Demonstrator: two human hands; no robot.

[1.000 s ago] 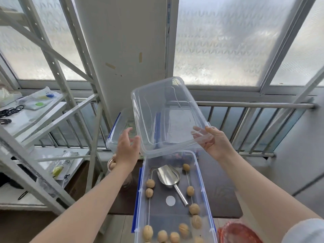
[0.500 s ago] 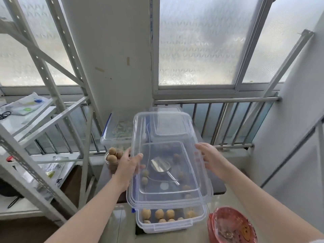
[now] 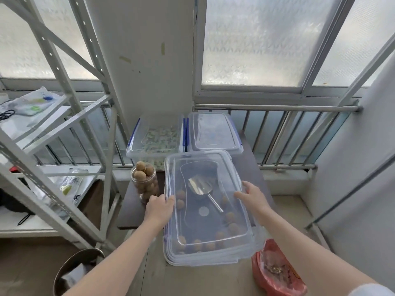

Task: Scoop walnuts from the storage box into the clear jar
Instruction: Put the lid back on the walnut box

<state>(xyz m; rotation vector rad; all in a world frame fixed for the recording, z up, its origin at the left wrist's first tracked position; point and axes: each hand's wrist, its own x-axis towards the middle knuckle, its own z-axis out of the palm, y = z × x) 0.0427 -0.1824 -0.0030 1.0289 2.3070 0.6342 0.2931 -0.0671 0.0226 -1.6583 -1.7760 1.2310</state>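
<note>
A clear plastic lid (image 3: 205,242) lies flat on top of the storage box on the dark table. Through it I see a metal scoop (image 3: 199,188) and several walnuts (image 3: 232,227) on the box floor. My left hand (image 3: 159,207) grips the lid's left edge. On the right edge, my right hand (image 3: 252,196) holds the lid with its fingers curled over the rim. The clear jar (image 3: 145,181), full of walnuts to its mouth, stands just left of the box, behind my left hand.
Two more lidded clear boxes (image 3: 156,137) (image 3: 213,131) stand at the back against the railing. A white metal shelf frame (image 3: 70,133) is on the left. A red bag (image 3: 275,268) lies at lower right, a metal bin (image 3: 77,270) at lower left.
Both hands have brought the lid down from upright in the air and laid it flat over the storage box. The camera view has tilted down.
</note>
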